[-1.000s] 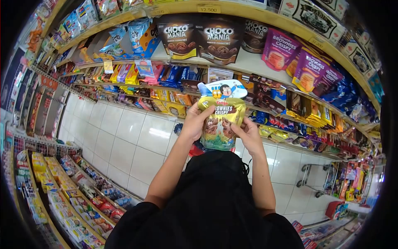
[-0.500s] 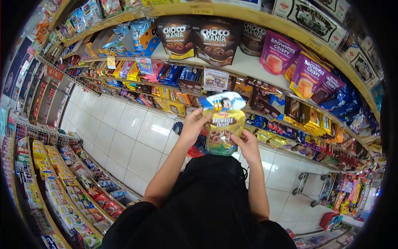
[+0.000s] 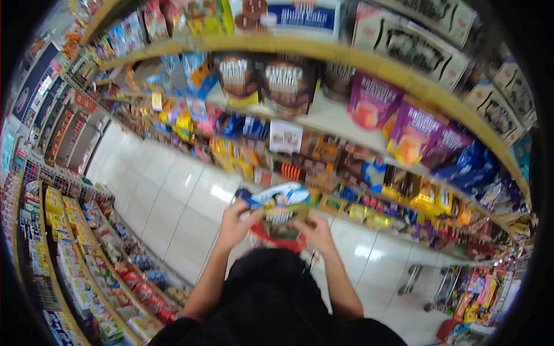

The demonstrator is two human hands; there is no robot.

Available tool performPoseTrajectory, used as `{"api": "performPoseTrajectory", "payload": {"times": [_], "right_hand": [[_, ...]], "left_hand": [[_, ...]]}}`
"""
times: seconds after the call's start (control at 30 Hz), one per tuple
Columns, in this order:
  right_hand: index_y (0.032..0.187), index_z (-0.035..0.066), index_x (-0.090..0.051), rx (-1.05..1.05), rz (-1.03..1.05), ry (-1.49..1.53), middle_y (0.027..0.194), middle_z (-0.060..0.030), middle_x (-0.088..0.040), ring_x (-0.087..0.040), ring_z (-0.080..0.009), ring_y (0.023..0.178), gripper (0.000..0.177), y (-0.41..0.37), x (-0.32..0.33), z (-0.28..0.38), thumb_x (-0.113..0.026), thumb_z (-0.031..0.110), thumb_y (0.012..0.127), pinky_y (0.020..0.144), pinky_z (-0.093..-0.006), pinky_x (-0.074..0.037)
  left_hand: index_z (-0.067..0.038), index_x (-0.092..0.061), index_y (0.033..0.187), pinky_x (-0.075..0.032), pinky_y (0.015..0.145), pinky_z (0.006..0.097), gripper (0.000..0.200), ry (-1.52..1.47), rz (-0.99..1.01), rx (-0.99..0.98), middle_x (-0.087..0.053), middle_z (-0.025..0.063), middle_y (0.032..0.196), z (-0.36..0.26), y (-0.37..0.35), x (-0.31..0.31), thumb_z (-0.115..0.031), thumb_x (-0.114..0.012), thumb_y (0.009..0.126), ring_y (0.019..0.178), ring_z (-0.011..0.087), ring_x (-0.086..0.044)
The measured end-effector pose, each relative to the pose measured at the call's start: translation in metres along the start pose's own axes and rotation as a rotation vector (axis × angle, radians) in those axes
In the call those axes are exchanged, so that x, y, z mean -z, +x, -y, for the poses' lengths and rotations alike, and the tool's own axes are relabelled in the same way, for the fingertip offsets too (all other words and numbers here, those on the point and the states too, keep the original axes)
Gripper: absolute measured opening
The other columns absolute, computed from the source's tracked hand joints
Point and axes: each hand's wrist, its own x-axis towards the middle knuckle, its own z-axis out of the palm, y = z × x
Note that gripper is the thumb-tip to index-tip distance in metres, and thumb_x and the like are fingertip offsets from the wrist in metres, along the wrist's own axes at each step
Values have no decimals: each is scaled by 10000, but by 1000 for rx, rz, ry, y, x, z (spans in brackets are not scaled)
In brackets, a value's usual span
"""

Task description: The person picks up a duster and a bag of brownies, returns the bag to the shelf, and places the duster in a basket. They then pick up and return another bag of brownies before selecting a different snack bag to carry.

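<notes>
A green and brown brownies pouch (image 3: 281, 219) with a blue and white header card (image 3: 280, 196) is held in front of my body, above a red object. My left hand (image 3: 238, 221) grips the left side of the pouch near the card. Around its right edge my right hand (image 3: 314, 229) is closed. The pouch looks tilted and blurred, so its print is hard to read.
Ahead is a snack shelf (image 3: 323, 122) with brown pouches (image 3: 287, 82) and purple pouches (image 3: 375, 99). Another shelf with yellow boxes (image 3: 55, 207) runs along the left. A metal trolley (image 3: 430, 288) stands on the tiled floor (image 3: 173, 196) at the right.
Both hands have moved down and slightly left in view with the pouch, which now looks tilted and foreshortened. The view has shifted, and more of the upper shelf shows.
</notes>
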Motion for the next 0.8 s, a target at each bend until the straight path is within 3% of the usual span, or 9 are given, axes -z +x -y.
{"api": "performPoseTrajectory", "payload": {"times": [0.17,0.4,0.47,0.53,0.6,0.67,0.7,0.73,0.8], "right_hand": [[1093,-27,-590,65,28,-86,1001,-56,-641,-580,-102,887,305,11,-5,27,-653,110,828,790,-248,-458],[1045,-41,-592,177,-177,-106,936,-58,-647,-592,-99,825,266,-20,-9,39,-652,91,823,730,-234,-468],[1030,-37,-599,207,-377,-98,920,-57,-649,-593,-99,813,250,-32,-4,26,-651,92,823,720,-235,-469],[1014,-35,-605,233,-540,-80,901,-57,-651,-595,-99,798,232,-51,-3,11,-648,89,823,707,-237,-470],[997,-36,-611,244,-665,-51,879,-58,-653,-597,-100,779,213,-76,-6,-3,-643,82,822,691,-240,-471],[1014,-63,-594,209,-698,-22,914,-89,-651,-621,-125,791,232,-103,-12,-14,-629,69,826,702,-241,-494],[1014,-66,-592,204,-731,-57,916,-94,-649,-621,-127,788,224,-116,-15,-22,-619,54,826,698,-244,-496],[1014,-69,-591,204,-761,-99,918,-100,-648,-621,-129,785,217,-127,-19,-32,-608,38,826,695,-246,-498],[1008,-69,-591,187,-823,-77,908,-101,-646,-618,-129,786,206,-149,-33,-53,-598,32,829,702,-248,-495]], "left_hand": [[43,-563,1095,-482,769,247,278,-115,-14,47,-611,101,1046,-4,0,3,-20,-616,829,880,118,-599],[64,-510,1154,-499,802,283,336,-171,-19,99,-599,127,1065,-3,-7,12,-43,-599,848,892,179,-610],[75,-505,1159,-516,763,293,345,-87,115,176,-595,137,1066,44,-9,29,-50,-596,851,857,183,-618],[27,-590,1082,-513,697,282,347,-197,132,324,-651,102,912,122,-23,46,-228,-623,848,795,141,-630],[-5,-610,1075,-515,652,302,475,269,220,469,-650,77,884,257,-58,80,-398,-629,809,788,169,-636],[-83,-621,1104,-496,745,396,483,389,361,969,-630,101,1052,270,-110,94,-447,-598,788,913,215,-596],[-71,-600,1138,-466,823,403,513,415,516,939,-595,110,1141,281,-142,101,-448,-596,789,949,209,-574],[-22,-565,1168,-445,870,384,549,65,982,410,-576,118,1172,361,-177,121,-433,-583,804,994,235,-565],[-16,-563,1168,-443,873,383,546,-58,1000,624,-577,121,1169,356,-227,131,-423,-585,804,996,237,-565]]}}
